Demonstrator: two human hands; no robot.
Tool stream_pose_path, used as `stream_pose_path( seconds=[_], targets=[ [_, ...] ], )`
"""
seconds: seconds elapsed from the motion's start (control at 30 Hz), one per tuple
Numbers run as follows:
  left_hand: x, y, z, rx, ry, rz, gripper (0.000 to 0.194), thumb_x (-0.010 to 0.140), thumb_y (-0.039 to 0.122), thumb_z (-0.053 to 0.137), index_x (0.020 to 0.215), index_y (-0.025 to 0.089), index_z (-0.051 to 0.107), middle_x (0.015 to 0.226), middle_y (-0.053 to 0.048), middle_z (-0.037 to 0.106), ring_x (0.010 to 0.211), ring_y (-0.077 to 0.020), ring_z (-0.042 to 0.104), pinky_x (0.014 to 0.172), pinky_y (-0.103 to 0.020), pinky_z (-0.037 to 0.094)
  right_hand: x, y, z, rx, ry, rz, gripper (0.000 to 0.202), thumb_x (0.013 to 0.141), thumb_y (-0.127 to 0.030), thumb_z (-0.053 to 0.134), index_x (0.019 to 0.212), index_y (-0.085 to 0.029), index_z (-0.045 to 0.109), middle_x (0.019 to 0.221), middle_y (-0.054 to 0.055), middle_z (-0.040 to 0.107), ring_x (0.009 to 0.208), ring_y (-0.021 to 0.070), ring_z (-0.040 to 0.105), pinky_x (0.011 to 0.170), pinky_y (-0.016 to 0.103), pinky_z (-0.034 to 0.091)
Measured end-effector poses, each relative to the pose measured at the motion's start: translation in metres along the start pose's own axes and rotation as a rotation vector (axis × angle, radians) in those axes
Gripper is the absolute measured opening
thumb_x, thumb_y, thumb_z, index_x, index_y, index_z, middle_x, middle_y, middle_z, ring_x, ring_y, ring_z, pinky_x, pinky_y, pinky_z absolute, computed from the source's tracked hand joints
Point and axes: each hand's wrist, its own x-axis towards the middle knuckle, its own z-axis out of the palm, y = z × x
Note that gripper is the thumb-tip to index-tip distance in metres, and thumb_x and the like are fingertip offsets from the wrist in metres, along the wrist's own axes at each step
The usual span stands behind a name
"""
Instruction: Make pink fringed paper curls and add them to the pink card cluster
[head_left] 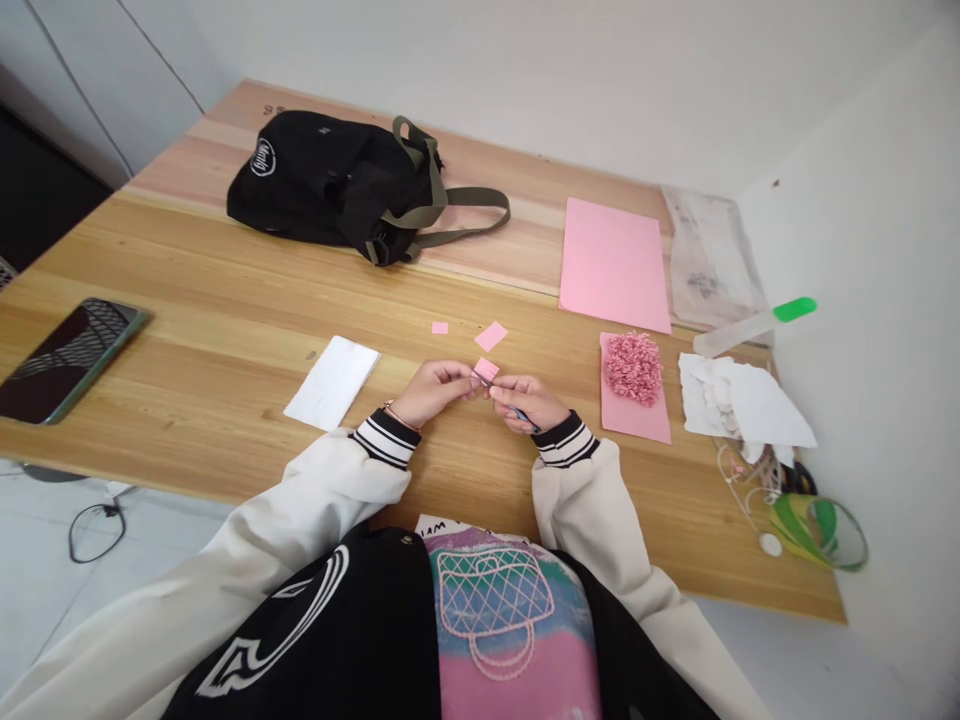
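Near the middle of the table, my left hand (435, 392) pinches a small piece of pink paper (487, 368) at its near left edge. My right hand (531, 398) is closed around small scissors (520, 412) with a blue handle. Their dark blades lie across the near edge of the held paper, between my fingertips. The edge of this paper seems to have fine slits. Just beyond my hands, a pink paper rectangle (491, 335) and a smaller pink paper piece (439, 328) lie flat on the table. My fingers partly hide the blades and the held paper.
A black bag (322, 180) lies at the back left. A phone (67, 360) and folded white paper (332, 383) are left. To the right are pink sheets (615, 262), a pink curly bundle (634, 368), white scraps (765, 405), a green-capped tube (750, 325) and green tape (806, 530).
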Motion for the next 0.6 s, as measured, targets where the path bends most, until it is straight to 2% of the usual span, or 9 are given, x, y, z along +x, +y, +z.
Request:
stream_pose_path(
  seconds=[0.6],
  targets=[
    [-0.0005,0.0013,0.001,-0.039,0.02,0.008,0.018,0.064,0.03,0.07,0.064,0.012,0.066,0.055,0.001,0.058,0.054,-0.0073,0.046,0.056,-0.022,0.036,-0.0004,-0.0002,-0.0004,0.003,0.006,-0.009,0.041,0.064,-0.046,0.07,0.08,-0.013,0.051,0.041,-0.012,0.042,0.023,0.0003,0.029,0.026,0.013,0.015]
  ],
)
